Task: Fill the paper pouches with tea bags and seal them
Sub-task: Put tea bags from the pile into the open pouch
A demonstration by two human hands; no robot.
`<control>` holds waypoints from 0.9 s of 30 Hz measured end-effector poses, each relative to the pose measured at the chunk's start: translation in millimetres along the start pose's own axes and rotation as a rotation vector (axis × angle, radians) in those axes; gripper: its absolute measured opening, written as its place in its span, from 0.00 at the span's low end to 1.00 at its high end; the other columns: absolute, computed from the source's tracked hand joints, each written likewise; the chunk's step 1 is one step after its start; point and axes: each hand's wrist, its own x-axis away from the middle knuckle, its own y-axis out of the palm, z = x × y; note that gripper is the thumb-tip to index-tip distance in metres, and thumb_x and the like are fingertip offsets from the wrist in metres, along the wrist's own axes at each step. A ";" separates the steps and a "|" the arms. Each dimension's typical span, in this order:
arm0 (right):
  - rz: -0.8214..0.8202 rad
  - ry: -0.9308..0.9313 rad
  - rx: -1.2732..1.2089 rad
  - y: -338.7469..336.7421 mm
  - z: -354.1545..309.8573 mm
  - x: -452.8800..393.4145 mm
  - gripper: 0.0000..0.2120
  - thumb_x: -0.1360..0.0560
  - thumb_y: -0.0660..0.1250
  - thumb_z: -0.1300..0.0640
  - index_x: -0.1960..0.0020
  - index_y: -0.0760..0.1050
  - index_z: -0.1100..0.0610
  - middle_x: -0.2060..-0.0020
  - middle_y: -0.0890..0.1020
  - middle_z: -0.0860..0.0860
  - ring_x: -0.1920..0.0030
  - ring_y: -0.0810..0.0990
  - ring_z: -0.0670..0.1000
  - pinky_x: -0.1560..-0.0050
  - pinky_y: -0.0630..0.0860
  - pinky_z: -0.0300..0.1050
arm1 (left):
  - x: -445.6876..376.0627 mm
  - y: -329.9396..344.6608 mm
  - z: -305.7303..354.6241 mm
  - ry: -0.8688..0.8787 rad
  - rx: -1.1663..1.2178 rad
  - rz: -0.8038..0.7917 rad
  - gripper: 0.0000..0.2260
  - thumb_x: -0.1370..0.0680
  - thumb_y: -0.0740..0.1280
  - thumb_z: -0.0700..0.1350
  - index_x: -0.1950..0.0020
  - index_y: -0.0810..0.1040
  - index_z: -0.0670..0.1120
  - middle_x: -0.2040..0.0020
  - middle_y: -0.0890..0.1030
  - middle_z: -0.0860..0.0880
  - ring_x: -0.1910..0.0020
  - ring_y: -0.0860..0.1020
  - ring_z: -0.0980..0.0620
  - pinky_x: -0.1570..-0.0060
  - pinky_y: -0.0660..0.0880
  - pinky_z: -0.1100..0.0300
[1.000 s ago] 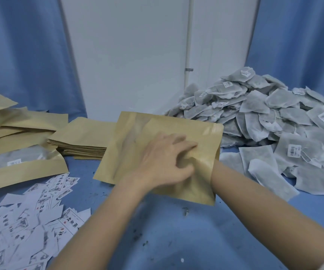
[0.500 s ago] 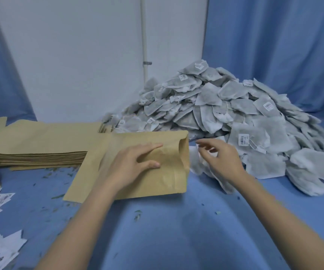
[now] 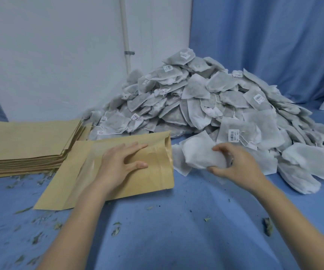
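Head view: my left hand (image 3: 121, 165) lies flat, fingers straight, pressing the paper pouch (image 3: 106, 172) on the blue tabletop (image 3: 176, 230), mouth facing right. My right hand (image 3: 237, 166) has its grip curled round a tea bag (image 3: 200, 154) just beside the big pile (image 3: 206, 106).

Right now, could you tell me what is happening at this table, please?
A person is packing tea bags into paper pouches. The left hand lies flat on a pouch on the blue table, its mouth turned toward the big heap of tea bags. The right hand grips a tea bag just beside that mouth; it is not inside yet. A stack of empty pouches waits at the left.
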 end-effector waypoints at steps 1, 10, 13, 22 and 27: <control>-0.013 -0.101 0.055 -0.2 -6.6 -2.9 0.23 0.39 0.77 0.54 0.45 0.77 0.50 0.51 0.78 0.44 0.45 0.73 0.49 0.49 0.62 0.33 | -0.1 0.9 0.0 0.006 0.000 0.006 0.25 0.31 0.74 0.52 0.35 0.74 0.61 0.31 0.72 0.53 0.28 0.64 0.49 0.29 0.56 0.49; -0.152 -0.255 -0.194 49.0 -77.4 -25.6 0.14 0.29 0.70 0.63 0.44 0.79 0.61 0.49 0.69 0.50 0.49 0.72 0.50 0.47 0.64 0.25 | -1.2 6.9 14.3 0.136 0.058 0.013 0.26 0.32 0.74 0.52 0.36 0.71 0.65 0.32 0.72 0.57 0.31 0.66 0.58 0.29 0.57 0.56; -0.242 -0.024 -0.435 60.0 -92.0 -26.5 0.10 0.21 0.57 0.63 0.46 0.76 0.62 0.52 0.78 0.56 0.54 0.77 0.48 0.49 0.75 0.39 | -1.9 6.9 16.7 0.158 0.062 0.033 0.27 0.33 0.74 0.52 0.36 0.69 0.66 0.32 0.72 0.58 0.35 0.65 0.63 0.30 0.57 0.59; 0.086 -0.017 -0.236 66.7 -49.9 -26.9 0.09 0.28 0.69 0.53 0.48 0.79 0.51 0.52 0.81 0.44 0.47 0.76 0.46 0.47 0.71 0.38 | -6.1 12.6 4.8 0.134 -0.006 0.106 0.25 0.32 0.73 0.54 0.36 0.74 0.62 0.33 0.74 0.54 0.34 0.70 0.52 0.31 0.60 0.51; 0.011 0.412 0.287 69.8 -13.9 -22.8 0.43 0.39 0.71 0.34 0.31 0.60 0.51 0.40 0.66 0.55 0.40 0.67 0.59 0.47 0.70 0.52 | -10.5 19.3 -4.2 0.070 -0.057 0.132 0.24 0.31 0.72 0.55 0.35 0.73 0.62 0.32 0.73 0.53 0.31 0.67 0.48 0.30 0.57 0.47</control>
